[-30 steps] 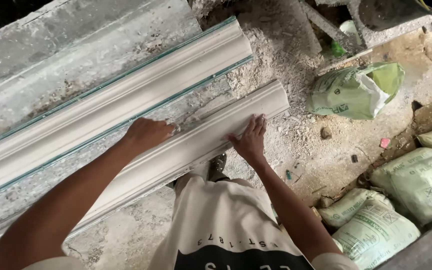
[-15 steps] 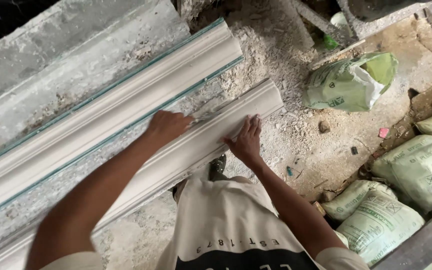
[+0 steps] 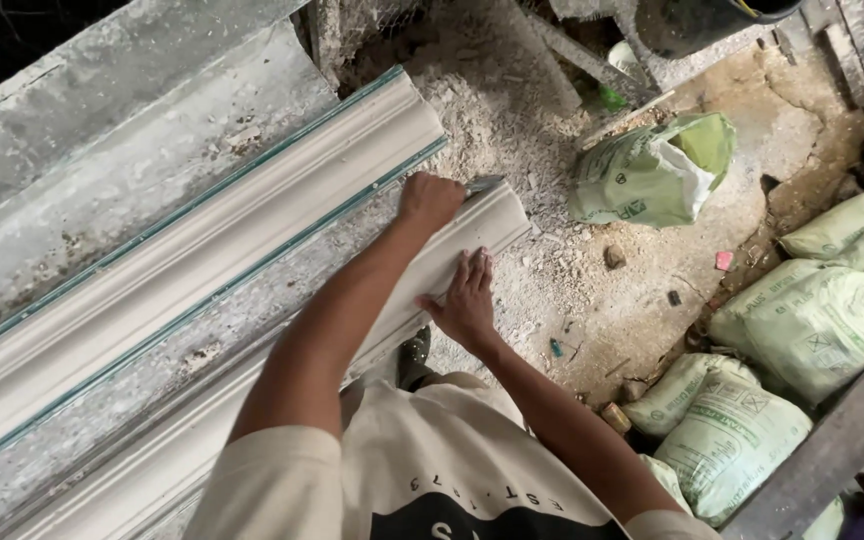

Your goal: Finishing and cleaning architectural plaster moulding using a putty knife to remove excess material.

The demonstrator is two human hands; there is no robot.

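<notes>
A long white plaster moulding [image 3: 152,455] lies across a dusty grey bench [image 3: 132,160], its end near the bench's right edge. My left hand [image 3: 430,200] is closed on a small metal scraper [image 3: 482,185] whose blade rests on the moulding's top near that end. My right hand [image 3: 469,298] lies flat with fingers spread on the moulding's front face, just below the left hand. A second, wider white moulding [image 3: 202,260] with green edging lies parallel behind it.
Dusty ground with plaster rubble [image 3: 512,100] lies past the moulding ends. An open green sack [image 3: 652,175] lies there, with several filled pale green sacks [image 3: 812,320] at the right. A dark bucket [image 3: 697,22] stands at the top. A wooden plank [image 3: 832,440] crosses the lower right.
My left hand has slid rightward along the near moulding to its end, and the scraper blade now shows. My right hand has stayed pressed on the moulding. The view has shifted.
</notes>
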